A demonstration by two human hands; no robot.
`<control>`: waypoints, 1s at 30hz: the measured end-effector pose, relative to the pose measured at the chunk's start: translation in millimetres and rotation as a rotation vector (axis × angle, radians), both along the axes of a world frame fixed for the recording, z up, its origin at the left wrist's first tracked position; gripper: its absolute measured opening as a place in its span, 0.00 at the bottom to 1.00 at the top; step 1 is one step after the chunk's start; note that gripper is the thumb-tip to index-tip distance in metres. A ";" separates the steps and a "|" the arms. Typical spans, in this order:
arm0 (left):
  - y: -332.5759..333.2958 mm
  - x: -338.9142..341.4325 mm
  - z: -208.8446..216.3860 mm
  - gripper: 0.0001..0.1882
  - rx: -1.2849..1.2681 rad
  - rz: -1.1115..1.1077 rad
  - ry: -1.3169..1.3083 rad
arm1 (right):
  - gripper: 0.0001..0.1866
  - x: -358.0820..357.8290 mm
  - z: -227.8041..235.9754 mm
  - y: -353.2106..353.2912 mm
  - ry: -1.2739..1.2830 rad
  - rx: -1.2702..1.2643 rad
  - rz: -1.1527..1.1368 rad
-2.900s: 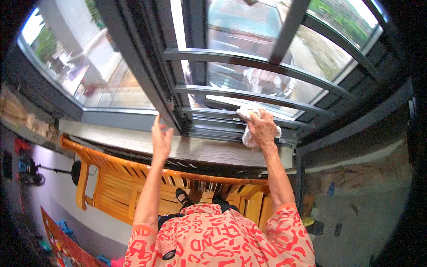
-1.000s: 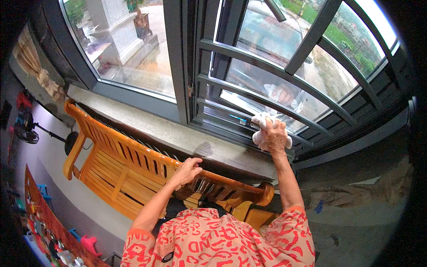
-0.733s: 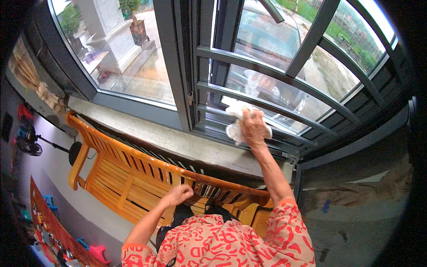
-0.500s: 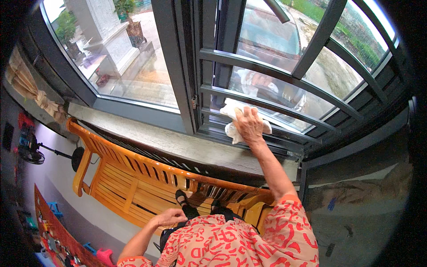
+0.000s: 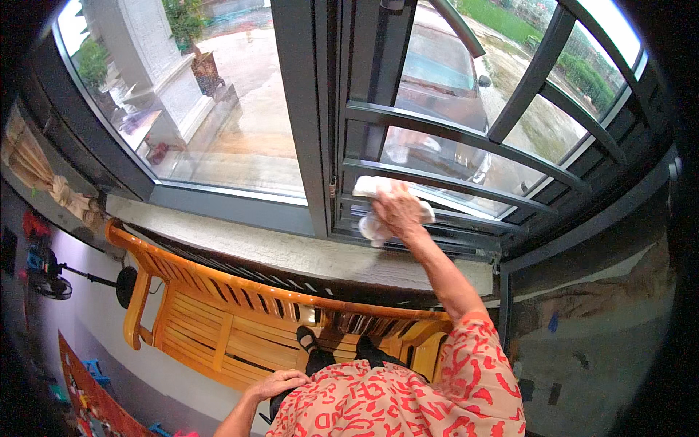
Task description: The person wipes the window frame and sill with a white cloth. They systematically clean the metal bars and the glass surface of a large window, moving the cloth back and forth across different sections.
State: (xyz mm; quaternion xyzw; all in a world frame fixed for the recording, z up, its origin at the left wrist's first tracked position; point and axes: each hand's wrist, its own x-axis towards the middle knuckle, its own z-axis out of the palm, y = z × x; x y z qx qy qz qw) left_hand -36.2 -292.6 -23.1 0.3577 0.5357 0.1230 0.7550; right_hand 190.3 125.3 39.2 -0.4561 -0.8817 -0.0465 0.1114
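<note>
A white cloth point(image 5: 373, 231) is bunched beneath my right hand point(image 5: 400, 210), whose fingers press around it. Cloth and hand are at the lower bars of the dark metal window grille point(image 5: 429, 171), close to the frame's bottom left corner. Behind the bars, the window glass point(image 5: 466, 156) shows a faint reflection of the hand and cloth. My left hand point(image 5: 280, 383) lies against my waist with its fingers stretched out, holding nothing.
I stand on a slatted wooden bench point(image 5: 196, 328) along the wall. A pale sill point(image 5: 218, 233) runs under the window, and a dark window frame point(image 5: 309, 124) stands left of the grille. Far left are a tied curtain point(image 5: 51, 175) and a black fan point(image 5: 54, 280).
My right hand and the cloth have shifted slightly left along the lower bars. My left hand has lowered to rest against my waist. The whole view has shifted a little.
</note>
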 end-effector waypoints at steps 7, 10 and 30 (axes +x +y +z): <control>1.6 -4.2 -4.6 0.25 0.008 -0.106 -0.087 | 0.14 -12.4 -8.5 -4.5 0.108 0.259 0.097; 11.4 -4.9 13.9 0.26 -0.041 -0.068 -0.100 | 0.21 23.8 -18.6 -6.5 0.052 0.386 0.074; -24.5 -6.9 -59.0 0.25 -0.357 0.034 -0.085 | 0.16 37.6 -31.5 -9.6 0.158 0.477 0.020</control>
